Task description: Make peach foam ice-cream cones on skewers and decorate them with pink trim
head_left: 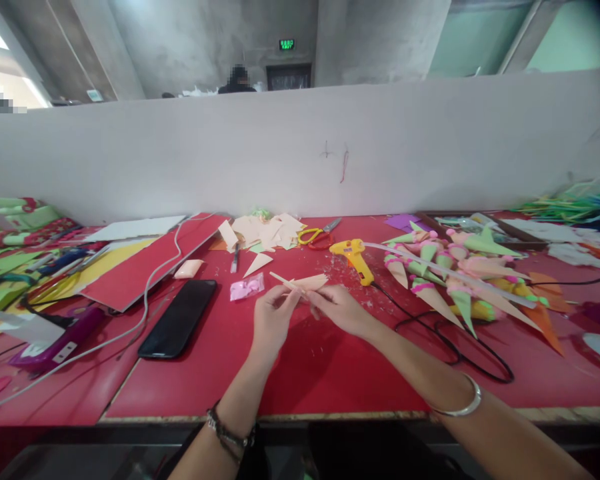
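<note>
Over the middle of the red table (340,373), my left hand (274,317) and my right hand (339,308) meet with their fingertips pinched together. Between them is a thin, pale peach strip (282,279) that looks like paper or foam; its lower end is hidden by the fingers. Just behind the fingers a wider peach piece (314,282) shows, and I cannot tell whether it is held or lying on the table. A yellow glue gun (354,259) lies to the right of my hands, a clear glue stick in its back. On the left is a small bag of pink pieces (247,287).
A black phone (179,320) lies at left beside a white cable (147,300) and a purple power strip (60,347). Peach cut-outs (267,231) and scissors (320,235) are at the back. Several cone-shaped crafts (450,267) pile up at right, near the black cord (443,343).
</note>
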The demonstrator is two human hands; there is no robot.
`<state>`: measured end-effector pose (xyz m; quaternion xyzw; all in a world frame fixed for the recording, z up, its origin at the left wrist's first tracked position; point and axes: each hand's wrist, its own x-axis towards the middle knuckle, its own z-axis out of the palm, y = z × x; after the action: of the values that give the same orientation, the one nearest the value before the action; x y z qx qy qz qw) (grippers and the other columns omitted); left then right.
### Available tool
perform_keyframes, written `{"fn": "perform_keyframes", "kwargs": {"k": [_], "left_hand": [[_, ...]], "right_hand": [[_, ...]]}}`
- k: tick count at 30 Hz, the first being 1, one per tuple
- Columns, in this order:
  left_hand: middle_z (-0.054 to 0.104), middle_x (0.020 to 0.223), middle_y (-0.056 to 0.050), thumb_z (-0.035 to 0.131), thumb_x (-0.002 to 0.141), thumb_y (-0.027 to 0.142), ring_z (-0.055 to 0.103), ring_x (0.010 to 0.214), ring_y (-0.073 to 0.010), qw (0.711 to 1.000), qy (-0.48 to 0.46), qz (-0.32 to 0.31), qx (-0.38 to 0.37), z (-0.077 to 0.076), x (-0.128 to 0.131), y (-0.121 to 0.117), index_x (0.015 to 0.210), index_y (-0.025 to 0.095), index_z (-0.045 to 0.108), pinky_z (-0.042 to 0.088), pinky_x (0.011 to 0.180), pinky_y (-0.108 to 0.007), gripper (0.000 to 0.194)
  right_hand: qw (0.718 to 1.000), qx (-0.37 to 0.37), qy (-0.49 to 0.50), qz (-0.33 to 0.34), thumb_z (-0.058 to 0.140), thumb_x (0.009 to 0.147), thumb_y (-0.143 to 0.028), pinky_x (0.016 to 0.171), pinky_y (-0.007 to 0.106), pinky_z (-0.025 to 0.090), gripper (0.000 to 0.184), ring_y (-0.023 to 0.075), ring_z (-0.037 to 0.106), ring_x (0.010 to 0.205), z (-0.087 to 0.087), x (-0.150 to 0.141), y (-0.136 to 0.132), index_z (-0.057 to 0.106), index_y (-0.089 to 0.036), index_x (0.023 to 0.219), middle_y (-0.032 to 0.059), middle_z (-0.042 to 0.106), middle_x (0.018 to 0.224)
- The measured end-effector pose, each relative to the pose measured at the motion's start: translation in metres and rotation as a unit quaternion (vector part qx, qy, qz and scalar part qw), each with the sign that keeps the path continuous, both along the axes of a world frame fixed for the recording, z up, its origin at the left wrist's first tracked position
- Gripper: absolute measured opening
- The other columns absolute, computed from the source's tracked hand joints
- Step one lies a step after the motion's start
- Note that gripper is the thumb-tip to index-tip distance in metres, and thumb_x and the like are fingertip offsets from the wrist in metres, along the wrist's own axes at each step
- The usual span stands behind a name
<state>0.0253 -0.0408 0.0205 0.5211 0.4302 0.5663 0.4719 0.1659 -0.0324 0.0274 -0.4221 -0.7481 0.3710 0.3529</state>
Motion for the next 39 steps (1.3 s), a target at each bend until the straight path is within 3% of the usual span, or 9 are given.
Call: {"fn": "perform_keyframes", "kwargs": {"k": [7,13,18,20,25,29,31,35,39], "left_hand": [[0.064,0.067,-0.003,0.055,0.070,0.027,0.059,0.066,-0.0139,0.998,0.052,0.007,0.022,-0.002,-0.001,0.001,0.069,0.013,0.062,0.047,0.066,-0.025,0.016],[0.061,0.063,-0.003,0.048,0.076,0.034,0.056,0.059,-0.0124,0.990,0.126,-0.014,0.055,0.003,-0.006,-0.001,0.065,0.013,0.060,0.044,0.056,-0.022,0.026],[0.055,0.053,-0.001,0.038,0.082,0.037,0.051,0.050,-0.0105,0.951,0.288,-0.020,0.108,0.005,-0.014,-0.004,0.056,0.014,0.056,0.036,0.051,-0.021,0.039],[0.051,0.047,0.001,0.035,0.083,0.038,0.048,0.046,-0.0100,0.944,0.313,-0.022,0.105,0.006,-0.015,-0.004,0.056,0.014,0.054,0.034,0.049,-0.021,0.041],[0.044,0.040,0.003,0.032,0.084,0.040,0.045,0.040,-0.0097,0.952,0.294,-0.046,0.074,0.008,-0.014,-0.004,0.053,0.016,0.049,0.031,0.046,-0.021,0.043],[0.043,0.039,0.003,0.034,0.083,0.042,0.044,0.040,-0.0097,0.963,0.259,-0.054,0.040,0.007,-0.013,-0.003,0.051,0.016,0.048,0.032,0.048,-0.021,0.043],[0.042,0.038,0.004,0.034,0.082,0.044,0.043,0.039,-0.0095,0.969,0.243,-0.049,0.019,0.006,-0.013,-0.003,0.052,0.017,0.048,0.033,0.048,-0.021,0.043],[0.043,0.039,0.004,0.035,0.081,0.045,0.042,0.039,-0.0091,0.973,0.225,-0.044,-0.003,0.005,-0.013,-0.001,0.053,0.016,0.049,0.032,0.046,-0.021,0.043],[0.042,0.039,0.004,0.034,0.081,0.045,0.042,0.039,-0.0088,0.975,0.215,-0.051,-0.018,0.004,-0.013,0.001,0.052,0.015,0.049,0.032,0.046,-0.021,0.044]], "right_hand": [[1.000,0.007,0.018,0.007,0.040,0.082,-0.043,0.056,0.022,0.034,0.042,0.0089,0.046,0.051,-0.002,0.003,0.005,0.054,-0.014,0.055,-0.0021,0.049,0.050],[0.998,-0.001,-0.023,0.064,0.041,0.082,-0.040,0.052,0.021,0.033,0.041,0.0074,0.043,0.049,0.002,0.012,0.007,0.053,-0.013,0.053,-0.0025,0.047,0.050],[0.996,0.005,-0.041,0.085,0.042,0.082,-0.039,0.050,0.020,0.032,0.037,0.0074,0.042,0.048,0.003,0.017,0.009,0.057,-0.013,0.059,-0.0030,0.046,0.048],[0.997,0.018,-0.033,0.073,0.043,0.081,-0.039,0.050,0.020,0.033,0.035,0.0083,0.044,0.051,0.002,0.015,0.008,0.061,-0.013,0.066,-0.0018,0.051,0.052],[0.997,0.038,0.020,0.061,0.048,0.078,-0.038,0.060,0.022,0.039,0.031,0.0125,0.053,0.068,0.000,0.009,0.004,0.064,-0.014,0.090,0.0038,0.064,0.081],[0.996,0.078,-0.045,0.020,0.048,0.079,-0.037,0.050,0.019,0.033,0.031,0.0087,0.047,0.053,-0.002,0.008,0.004,0.066,-0.013,0.086,-0.0006,0.061,0.063],[0.993,0.106,-0.057,0.012,0.046,0.080,-0.035,0.051,0.019,0.034,0.030,0.0090,0.050,0.054,-0.003,0.008,0.004,0.066,-0.015,0.089,-0.0006,0.063,0.065],[0.985,0.160,-0.058,0.034,0.041,0.084,-0.031,0.069,0.022,0.042,0.029,0.0141,0.061,0.078,-0.004,0.007,0.004,0.062,-0.021,0.101,0.0027,0.067,0.089],[0.977,0.182,-0.107,0.041,0.036,0.087,-0.029,0.081,0.025,0.041,0.032,0.0162,0.058,0.096,-0.004,0.007,0.004,0.056,-0.025,0.112,0.0028,0.063,0.107]]}}
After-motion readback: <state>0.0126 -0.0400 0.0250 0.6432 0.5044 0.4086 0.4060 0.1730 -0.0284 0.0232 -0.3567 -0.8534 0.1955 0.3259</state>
